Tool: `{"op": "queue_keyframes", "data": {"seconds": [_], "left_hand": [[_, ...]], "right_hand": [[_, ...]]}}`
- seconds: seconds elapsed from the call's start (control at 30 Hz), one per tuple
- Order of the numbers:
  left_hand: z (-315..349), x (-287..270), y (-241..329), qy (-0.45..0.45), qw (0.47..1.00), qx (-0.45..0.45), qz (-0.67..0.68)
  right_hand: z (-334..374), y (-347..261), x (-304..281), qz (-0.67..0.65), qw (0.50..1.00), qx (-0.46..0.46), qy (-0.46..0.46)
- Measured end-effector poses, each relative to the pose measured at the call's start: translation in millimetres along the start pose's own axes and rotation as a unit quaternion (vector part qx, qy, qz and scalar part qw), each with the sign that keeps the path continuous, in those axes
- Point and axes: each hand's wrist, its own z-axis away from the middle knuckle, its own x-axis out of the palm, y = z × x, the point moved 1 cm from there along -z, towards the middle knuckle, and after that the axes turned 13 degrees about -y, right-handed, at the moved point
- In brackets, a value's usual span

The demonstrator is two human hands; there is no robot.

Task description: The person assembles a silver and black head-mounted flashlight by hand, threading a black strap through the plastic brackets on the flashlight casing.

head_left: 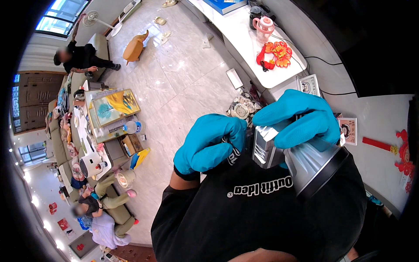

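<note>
Both of my hands wear blue gloves and are close together in front of my black shirt. My right hand (301,120) wraps its fingers round a silver, shiny piece with a flared cone and a black rim (312,168). A boxy, ridged metallic part (265,150) adjoins the cone, beneath the same fingers. Just left of it, my left hand (211,142) is closed, thumb and fingers drawn together. A small dark part shows between its fingertips and the metallic part, but what it grips is hidden.
A white cabinet top (279,78) bears a pink cup (263,29) and red ornaments (276,56). A black screen (379,43) stands at right. Across the tiled floor are an orange stool (135,47), a cluttered coffee table (94,109) and two seated people (83,56). A patterned bag (241,109) lies beyond my hands.
</note>
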Motion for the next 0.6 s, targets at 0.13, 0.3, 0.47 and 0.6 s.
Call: {"op": "queue_keyframes", "data": {"seconds": [0.13, 0.3, 0.47, 0.6], "left_hand": [[2.0, 6.2, -4.9, 0.044, 0.994, -0.048, 0.087], [5.0, 9.0, -9.5, 0.063, 0.978, -0.106, 0.166], [11.9, 19.8, -12.4, 0.14, 0.963, -0.136, 0.189], [14.0, 6.6, -23.1, 0.056, 0.963, -0.147, 0.22]], "right_hand": [[-2.5, -0.2, 3.4, -0.009, 1.0, 0.013, 0.019], [-6.3, 2.2, -1.1, -0.018, 1.0, -0.001, 0.01], [-4.7, 4.5, -0.1, 0.017, 1.0, -0.004, -0.008], [-1.1, 1.9, -5.3, 0.017, 0.998, 0.042, -0.052]]}}
